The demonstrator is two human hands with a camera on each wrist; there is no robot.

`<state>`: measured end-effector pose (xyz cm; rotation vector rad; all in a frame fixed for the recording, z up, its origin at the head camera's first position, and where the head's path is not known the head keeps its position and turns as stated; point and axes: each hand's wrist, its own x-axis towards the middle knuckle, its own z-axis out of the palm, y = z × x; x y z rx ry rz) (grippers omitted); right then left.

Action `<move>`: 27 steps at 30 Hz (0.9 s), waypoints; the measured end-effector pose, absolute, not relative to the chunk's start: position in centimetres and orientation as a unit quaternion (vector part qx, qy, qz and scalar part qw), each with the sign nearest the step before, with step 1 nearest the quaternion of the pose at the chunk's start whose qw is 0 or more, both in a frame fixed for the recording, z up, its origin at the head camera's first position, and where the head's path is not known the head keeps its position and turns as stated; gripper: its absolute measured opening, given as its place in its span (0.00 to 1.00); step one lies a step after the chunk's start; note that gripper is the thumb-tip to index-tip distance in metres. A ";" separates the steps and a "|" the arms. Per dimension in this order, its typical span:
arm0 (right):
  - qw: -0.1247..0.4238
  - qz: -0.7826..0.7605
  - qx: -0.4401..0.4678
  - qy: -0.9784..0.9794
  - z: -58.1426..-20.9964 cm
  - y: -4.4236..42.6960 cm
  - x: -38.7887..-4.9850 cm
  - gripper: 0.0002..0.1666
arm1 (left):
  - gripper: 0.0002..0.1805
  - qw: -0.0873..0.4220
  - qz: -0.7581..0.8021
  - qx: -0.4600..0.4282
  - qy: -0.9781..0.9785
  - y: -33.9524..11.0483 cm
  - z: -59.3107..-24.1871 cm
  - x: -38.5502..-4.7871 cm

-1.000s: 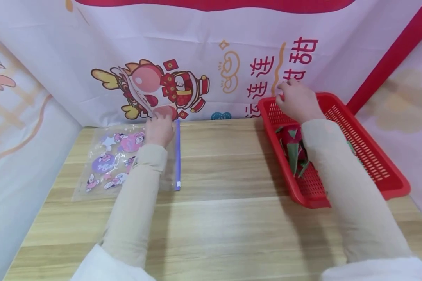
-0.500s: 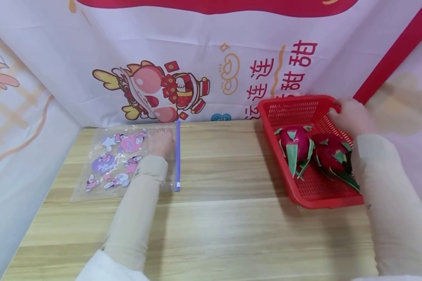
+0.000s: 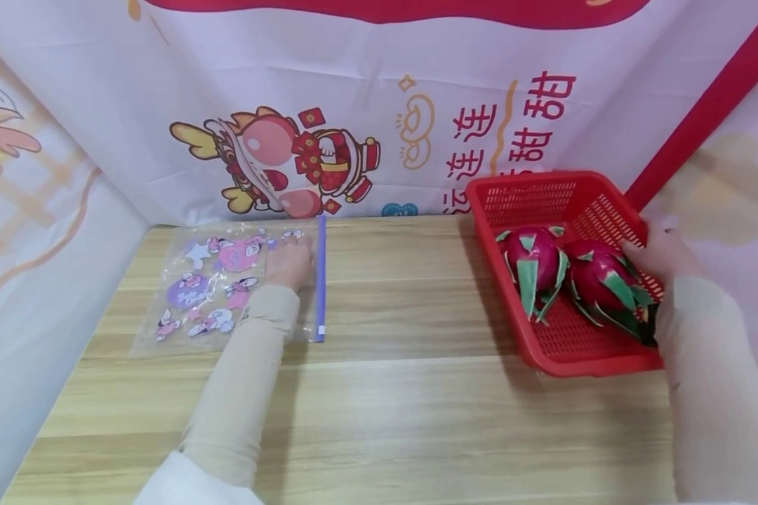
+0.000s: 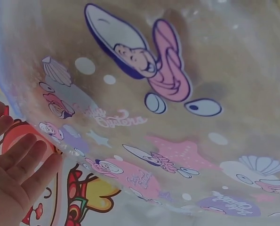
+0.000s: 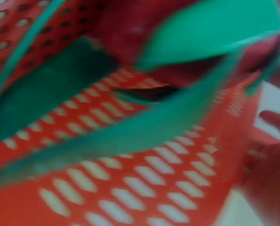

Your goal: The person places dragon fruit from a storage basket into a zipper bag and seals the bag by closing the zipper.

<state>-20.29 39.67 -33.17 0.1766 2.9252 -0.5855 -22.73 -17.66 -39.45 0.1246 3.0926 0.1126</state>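
Observation:
My left hand (image 3: 290,263) rests at the upper right of a clear zip bag (image 3: 192,326) with pink and purple cartoon prints, just left of its purple zip strip. In the left wrist view, the fingers of the left hand (image 4: 20,172) are extended beside the film. On the right, my right hand (image 3: 666,252) grips the side rim of a red plastic basket (image 3: 537,354), thumb toward the inside. Two dragon fruits lie in it: one (image 3: 543,256) at the left, another (image 3: 596,284) nearer the hand. Blur and leaves partly obscure the right wrist view.
A wooden table (image 3: 404,407) bears the bag and the basket. A white printed cloth (image 3: 354,56) hangs right behind its back edge, and more printed cloth (image 3: 38,231) stands along the left side.
My right hand has moved from above the basket to its right rim and slid slightly nearer along it, uncovering both dragon fruits. My left hand stays at the bag.

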 end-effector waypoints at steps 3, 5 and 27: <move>0.078 -0.206 0.053 0.974 -34.0 40.3 -20.1 0.44 | 0.19 0.031 0.044 0.039 0.998 -17.0 -39.0 -22.4; 0.073 -0.209 0.054 0.974 -34.3 40.5 -20.0 0.43 | 0.19 0.028 0.052 0.041 0.997 -16.8 -39.2 -22.4; 0.067 -0.187 0.090 0.976 -34.9 40.2 -20.2 0.51 | 0.33 0.081 0.074 0.006 0.994 -14.9 -40.6 -22.4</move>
